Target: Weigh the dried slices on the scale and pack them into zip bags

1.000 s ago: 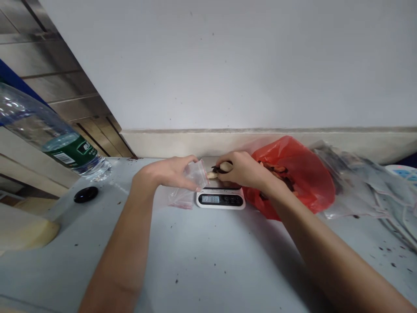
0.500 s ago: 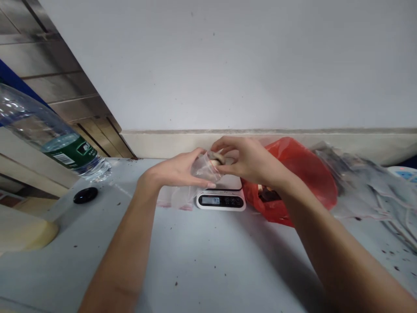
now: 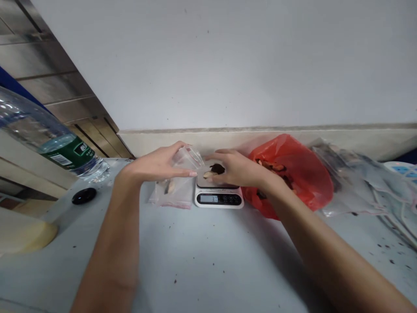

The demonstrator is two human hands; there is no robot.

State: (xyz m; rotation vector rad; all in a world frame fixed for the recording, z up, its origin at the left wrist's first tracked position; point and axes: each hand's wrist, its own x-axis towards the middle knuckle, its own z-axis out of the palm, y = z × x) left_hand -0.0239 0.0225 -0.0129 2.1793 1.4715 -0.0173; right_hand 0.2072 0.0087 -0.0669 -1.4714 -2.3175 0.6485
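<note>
My left hand [image 3: 163,164] holds a clear zip bag [image 3: 187,157], its mouth toward the right, thumb stretched along below it. My right hand [image 3: 233,167] is over the pan of a small white digital scale [image 3: 219,201], its blurred fingers curled around dark and pale dried slices [image 3: 216,168]. The scale's display [image 3: 209,199] appears to read 3.7. Beneath my left hand, a flat clear bag [image 3: 176,193] with a slice showing inside lies on the table. Beside my right wrist, a red plastic bag [image 3: 312,178] stands open with more dried slices in it.
A water bottle [image 3: 70,152] with a green label tilts at the left, near a black round lid [image 3: 84,196]. A pale container [image 3: 29,234] stands closer. Filled clear bags [image 3: 342,174] and white cords [image 3: 399,217] lie right. Behind is a white wall [image 3: 228,65].
My right hand has come away from the bag's mouth and down to the scale pan. My left hand has shifted left with the bag, uncovering more of the pan.
</note>
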